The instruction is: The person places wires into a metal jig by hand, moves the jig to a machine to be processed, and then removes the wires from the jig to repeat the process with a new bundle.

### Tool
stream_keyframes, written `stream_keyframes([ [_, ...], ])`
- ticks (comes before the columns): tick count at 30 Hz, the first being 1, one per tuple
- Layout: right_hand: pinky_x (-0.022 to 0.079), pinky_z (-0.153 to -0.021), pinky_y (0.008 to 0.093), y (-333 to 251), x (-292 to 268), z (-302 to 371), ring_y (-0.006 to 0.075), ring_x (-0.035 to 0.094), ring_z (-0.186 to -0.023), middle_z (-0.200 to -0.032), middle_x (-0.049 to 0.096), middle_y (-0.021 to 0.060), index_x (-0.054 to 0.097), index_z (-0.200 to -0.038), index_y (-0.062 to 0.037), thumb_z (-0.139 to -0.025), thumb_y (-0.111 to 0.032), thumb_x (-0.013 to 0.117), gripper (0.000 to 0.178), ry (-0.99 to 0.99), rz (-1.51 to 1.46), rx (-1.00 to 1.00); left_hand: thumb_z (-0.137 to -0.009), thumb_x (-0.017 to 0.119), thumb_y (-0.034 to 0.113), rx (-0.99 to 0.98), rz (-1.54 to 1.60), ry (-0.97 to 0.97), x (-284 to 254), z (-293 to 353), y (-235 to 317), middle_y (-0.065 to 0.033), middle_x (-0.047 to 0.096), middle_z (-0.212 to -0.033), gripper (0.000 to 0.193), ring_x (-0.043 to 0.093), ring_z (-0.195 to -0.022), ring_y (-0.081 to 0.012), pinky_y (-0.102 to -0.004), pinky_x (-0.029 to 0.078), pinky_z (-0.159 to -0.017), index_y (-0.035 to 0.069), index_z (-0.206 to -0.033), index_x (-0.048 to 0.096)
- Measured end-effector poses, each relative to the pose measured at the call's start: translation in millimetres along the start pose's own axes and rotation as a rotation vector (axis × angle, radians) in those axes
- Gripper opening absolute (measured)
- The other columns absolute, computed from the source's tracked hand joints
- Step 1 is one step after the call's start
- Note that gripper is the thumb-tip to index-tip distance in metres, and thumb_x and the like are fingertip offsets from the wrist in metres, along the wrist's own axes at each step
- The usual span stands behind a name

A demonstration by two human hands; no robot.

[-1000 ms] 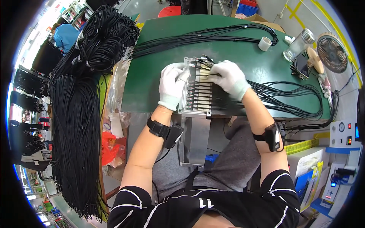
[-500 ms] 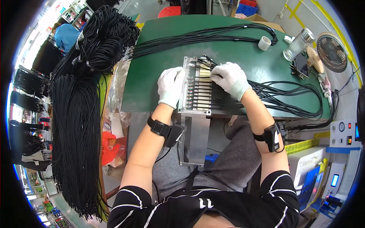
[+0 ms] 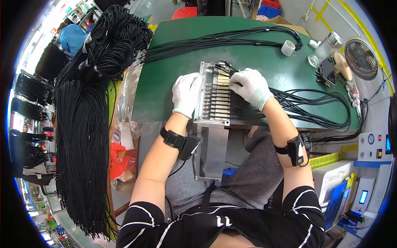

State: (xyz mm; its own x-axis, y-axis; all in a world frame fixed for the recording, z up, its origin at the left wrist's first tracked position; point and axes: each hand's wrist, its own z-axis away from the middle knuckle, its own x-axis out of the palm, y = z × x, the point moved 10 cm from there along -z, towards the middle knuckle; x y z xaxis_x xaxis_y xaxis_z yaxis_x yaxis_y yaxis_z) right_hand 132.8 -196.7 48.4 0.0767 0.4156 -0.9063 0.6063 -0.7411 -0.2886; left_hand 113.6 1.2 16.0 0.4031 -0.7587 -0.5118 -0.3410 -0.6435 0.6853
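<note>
Tabletop [image 3: 161,107], green, bears bottle [image 3: 324,50] and fixture [image 3: 218,99], left hand [image 3: 185,91] and right hand [image 3: 249,85] at it, grips unclear.

Bright, fairly even indoor light filled the view, strongest at the upper left, where the background washed out to white. A pale sheen lay on the green counter [image 3: 155,95] beyond the right hand [image 3: 248,86]; that glove and the left hand [image 3: 186,94] looked very light, their fabric detail faint. Just below the right hand sat a dark, blurry smudge. The thick cable bundle [image 3: 84,140] sank into near-black — its strands partly merging. Fisheye distortion bent straight lines outward, bluish fringes tinted the rim, and black vignetting swallowed the corners.
</note>
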Motion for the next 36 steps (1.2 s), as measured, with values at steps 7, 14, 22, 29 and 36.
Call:
stream_keyframes([
  [7,0.049,-0.081,0.0412,-1.8,0.8,-2.4,0.0294,0.062,-0.086,-0.082,0.07,0.0063,0.071,-0.084,-0.0133,-0.081,-0.023,0.071,0.01,-0.027,-0.017,-0.004,-0.09,0.066,0.026,-0.041,-0.015,-0.023,0.6,-0.6,-1.3,-0.0115,0.072,-0.1,0.022,0.064,-0.096,-0.031,-0.0403,0.05,-0.088,0.006,-0.095,0.074],
  [14,0.049,-0.082,0.0408,-7.6,3.5,-1.1,0.0297,0.062,-0.085,-0.08,0.068,0.0062,0.07,-0.082,-0.0145,-0.081,-0.024,0.072,0.009,0.034,0.022,-0.022,-0.087,0.069,0.038,0.21,-0.208,-0.129,17.5,6.6,45.4,-0.0155,0.061,-0.132,0.025,0.051,-0.124,-0.0366,-0.0451,0.038,-0.109,0.023,-0.105,0.078],
  [22,0.048,-0.084,0.0391,22.0,-1.7,-10.5,0.0294,0.061,-0.092,-0.084,0.067,0.0052,0.07,-0.084,-0.015,-0.081,-0.023,0.072,0.009,0.024,0.265,0.146,-0.085,0.07,0.045,0.284,-0.457,-0.261,38.4,14.9,47.2,-0.0171,0.053,-0.142,0.028,0.041,-0.133,-0.0418,-0.0526,0.019,-0.118,0.035,-0.11,0.077],
  [29,0.049,-0.084,0.0393,14.2,-13.1,-7.2,0.0293,0.06,-0.092,-0.088,0.066,0.0057,0.069,-0.084,-0.0125,-0.077,-0.02,0.075,0.013,0.036,0.059,-0.052,-0.087,0.07,0.04,-0.067,-0.104,0.012,5.2,-3.1,1.7,-0.0146,0.063,-0.129,0.029,0.051,-0.125,-0.0366,-0.0472,0.035,-0.11,0.012,-0.09,0.076],
  [36,0.049,-0.083,0.0402,-25.2,-16.1,-4.6,0.0298,0.06,-0.09,-0.085,0.066,0.007,0.069,-0.086,-0.0106,-0.078,-0.021,0.076,0.015,0.141,-0.099,-0.171,-0.085,0.073,0.027,0.106,0.087,-0.027,5.9,-2.6,32.1,-0.0127,0.068,-0.12,0.022,0.056,-0.119,-0.0328,-0.0434,0.043,-0.103,0.005,-0.084,0.072],
])
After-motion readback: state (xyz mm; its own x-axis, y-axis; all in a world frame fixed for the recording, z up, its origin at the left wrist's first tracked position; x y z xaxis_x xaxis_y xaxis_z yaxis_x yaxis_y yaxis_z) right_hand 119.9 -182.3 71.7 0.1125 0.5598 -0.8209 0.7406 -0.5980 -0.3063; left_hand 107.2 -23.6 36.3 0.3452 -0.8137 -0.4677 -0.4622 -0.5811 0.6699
